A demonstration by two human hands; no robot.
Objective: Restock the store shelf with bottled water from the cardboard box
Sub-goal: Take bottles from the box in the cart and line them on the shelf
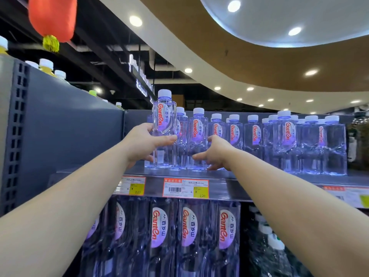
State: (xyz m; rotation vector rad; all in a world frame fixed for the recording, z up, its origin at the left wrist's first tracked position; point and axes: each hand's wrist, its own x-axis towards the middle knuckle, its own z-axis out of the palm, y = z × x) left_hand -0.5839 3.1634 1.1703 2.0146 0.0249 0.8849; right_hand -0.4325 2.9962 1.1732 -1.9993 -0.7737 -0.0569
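Note:
My left hand (142,141) grips a clear water bottle (164,116) with a white cap and a red-lettered label. The bottle stands upright at the left end of the top shelf (219,176); I cannot tell whether it rests on the shelf or is lifted. My right hand (214,151) reaches toward the neighbouring bottle (197,134), fingers spread beside its lower body and holding nothing. Several more bottles of the same kind (289,140) fill the shelf to the right. The cardboard box is out of view.
A dark grey shelf end panel (65,124) rises on the left, with yellow drink bottles (46,65) on top. Price tags (185,187) line the shelf edge. Larger water bottles (159,230) fill the shelf below. A red lantern (53,17) hangs overhead.

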